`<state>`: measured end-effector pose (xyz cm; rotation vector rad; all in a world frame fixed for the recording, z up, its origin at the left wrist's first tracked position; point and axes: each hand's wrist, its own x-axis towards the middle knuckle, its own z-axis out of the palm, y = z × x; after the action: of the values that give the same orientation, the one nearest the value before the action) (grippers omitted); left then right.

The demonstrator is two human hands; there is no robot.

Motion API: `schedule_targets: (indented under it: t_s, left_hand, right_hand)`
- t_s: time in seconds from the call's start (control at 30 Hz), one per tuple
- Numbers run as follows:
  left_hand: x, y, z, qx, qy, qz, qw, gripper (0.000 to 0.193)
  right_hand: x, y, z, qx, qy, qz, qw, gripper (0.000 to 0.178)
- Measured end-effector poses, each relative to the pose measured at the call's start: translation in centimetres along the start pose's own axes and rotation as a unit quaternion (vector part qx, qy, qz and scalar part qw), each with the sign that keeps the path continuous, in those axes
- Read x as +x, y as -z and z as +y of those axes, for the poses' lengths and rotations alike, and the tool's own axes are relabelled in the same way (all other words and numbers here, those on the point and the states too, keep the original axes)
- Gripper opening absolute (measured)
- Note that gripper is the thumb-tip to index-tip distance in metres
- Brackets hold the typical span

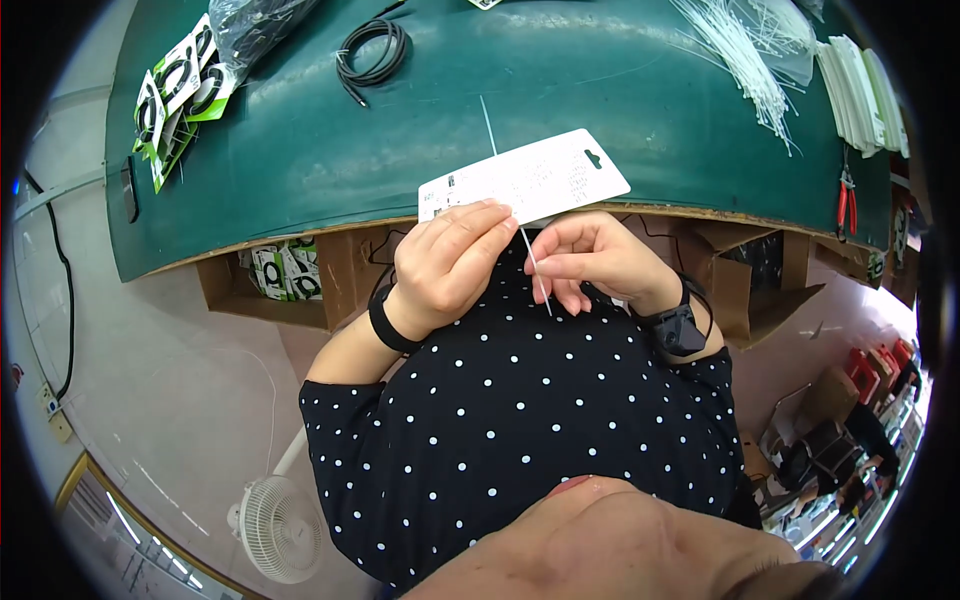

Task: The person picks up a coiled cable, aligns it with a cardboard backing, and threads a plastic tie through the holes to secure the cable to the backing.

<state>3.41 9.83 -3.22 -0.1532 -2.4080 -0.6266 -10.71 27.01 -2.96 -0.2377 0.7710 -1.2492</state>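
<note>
- Threading in hand: a white cable tie point(520, 225) runs through a white backing card point(525, 178) held over the edge of the green tabletop point(560, 70); pulling it through looks next.
- Left hand point(450, 262), wrist bent, fingers clamped on the card's near edge.
- Right hand point(598, 258), fingers pinched together on the tie's lower end.

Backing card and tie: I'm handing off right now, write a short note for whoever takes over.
Left hand: grips the white card at its near edge, over the table rim.
Right hand: pinches a thin white tie beside the card; the tie runs up past the card's far edge.
Loose black cable coil lies on the green table; spare ties far right, packed cards far left.
Done: card and tie in hand.
Left: no cable on this card yet.
</note>
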Motion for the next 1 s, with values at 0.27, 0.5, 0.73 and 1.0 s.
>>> schedule_targets:
  t_s: [0.27, 0.5, 0.73, 1.0]
  left_hand:
    - [0.5, 0.2, 0.3, -0.007, 0.002, -0.014, 1.0, 0.022]
    - [0.6, 0.2, 0.7, -0.011, -0.01, -0.047, 0.999, 0.021]
    - [-0.3, -0.2, -0.2, 0.014, -0.026, -0.02, 0.999, 0.021]
    - [-0.4, -0.2, -0.2, 0.02, -0.037, -0.024, 0.999, 0.021]
  right_hand:
    - [0.5, -0.7, 0.8, -0.02, -0.007, 0.05, 0.999, 0.015]
    - [-0.1, -0.6, 0.7, -0.123, 0.023, 0.033, 0.992, 0.012]
    - [-0.6, -1.3, 0.6, -0.174, 0.049, -0.005, 0.984, 0.016]
    - [-0.3, -1.0, 1.2, -0.263, 0.076, 0.016, 0.962, 0.015]
